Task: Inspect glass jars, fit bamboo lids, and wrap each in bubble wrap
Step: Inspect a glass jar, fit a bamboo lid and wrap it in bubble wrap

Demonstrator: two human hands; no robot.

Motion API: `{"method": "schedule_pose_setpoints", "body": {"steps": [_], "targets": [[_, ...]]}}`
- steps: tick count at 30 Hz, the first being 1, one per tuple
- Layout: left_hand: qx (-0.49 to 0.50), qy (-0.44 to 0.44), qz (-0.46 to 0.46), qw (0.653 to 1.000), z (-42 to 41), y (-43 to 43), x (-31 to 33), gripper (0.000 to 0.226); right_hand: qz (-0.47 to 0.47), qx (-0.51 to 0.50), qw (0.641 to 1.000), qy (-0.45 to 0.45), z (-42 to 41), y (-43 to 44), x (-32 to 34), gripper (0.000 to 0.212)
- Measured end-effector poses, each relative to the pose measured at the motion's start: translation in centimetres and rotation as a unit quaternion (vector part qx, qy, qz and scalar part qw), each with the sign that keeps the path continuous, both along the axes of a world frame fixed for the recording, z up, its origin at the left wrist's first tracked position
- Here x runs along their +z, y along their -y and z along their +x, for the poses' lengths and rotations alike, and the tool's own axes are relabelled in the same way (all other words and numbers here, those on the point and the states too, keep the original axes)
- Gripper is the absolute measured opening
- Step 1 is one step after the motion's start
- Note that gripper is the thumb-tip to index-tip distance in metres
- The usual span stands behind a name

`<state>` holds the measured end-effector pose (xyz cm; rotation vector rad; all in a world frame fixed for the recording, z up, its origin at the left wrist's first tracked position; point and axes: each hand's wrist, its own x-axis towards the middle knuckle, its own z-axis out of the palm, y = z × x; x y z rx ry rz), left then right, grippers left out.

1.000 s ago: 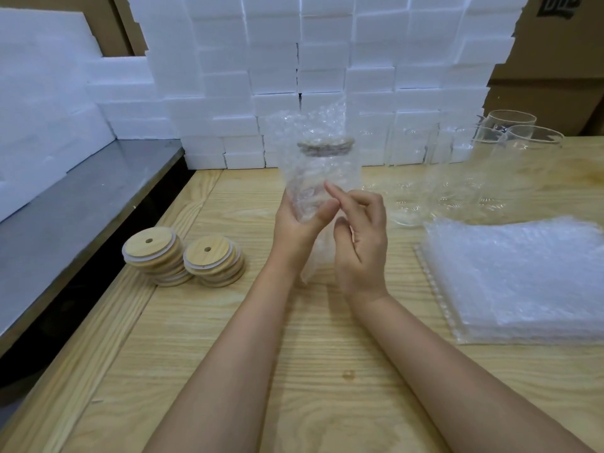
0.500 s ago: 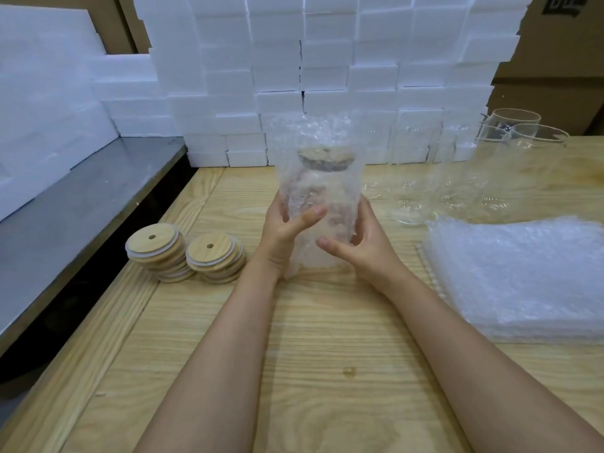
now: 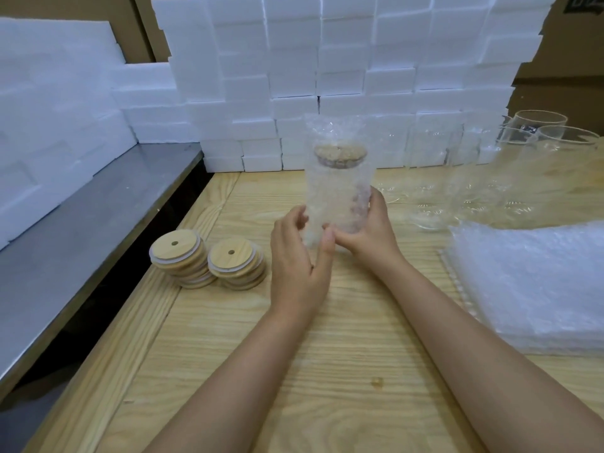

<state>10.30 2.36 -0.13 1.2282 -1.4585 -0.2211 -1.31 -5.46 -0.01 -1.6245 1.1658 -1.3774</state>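
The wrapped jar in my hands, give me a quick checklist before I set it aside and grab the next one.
1. Lid on: ok. The bamboo lid shows through the wrap on top of the wrapped jar.
2. Sides covered: ok. Bubble wrap surrounds the jar and rises above the lid.
3. Top closed: not ok. The wrap above the lid stands open.
4. Grip: ok. The right hand holds the jar; the left hand touches it only with the thumb.
5. Bottom folded under: cannot tell, hidden by the hands.
6. Supplies ready: ok. Spare lids, bare glass jars and bubble wrap sheets are on the table.
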Motion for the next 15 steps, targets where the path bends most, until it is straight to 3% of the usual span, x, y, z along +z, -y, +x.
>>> {"method": "schedule_pose_setpoints", "body": {"steps": [3, 10, 15], "targets": [[0.012, 0.037, -0.126, 0.991, 0.0, -0.8, -0.1, 0.026, -0.009, -0.025, 0.999, -0.029, 2.1, 2.0, 0.0, 0.090], [0.013, 0.005, -0.014, 1.000, 0.6, 0.3, 0.0, 0.030, -0.017, 0.007, 0.998, -0.056, 8.4, 7.0, 0.1, 0.092], [0.036, -0.049, -0.041, 0.997, 0.8, 0.7, -0.1, 0.030, -0.008, 0.057, 0.994, -0.088, 12.7, 10.2, 0.5, 0.100]]}}
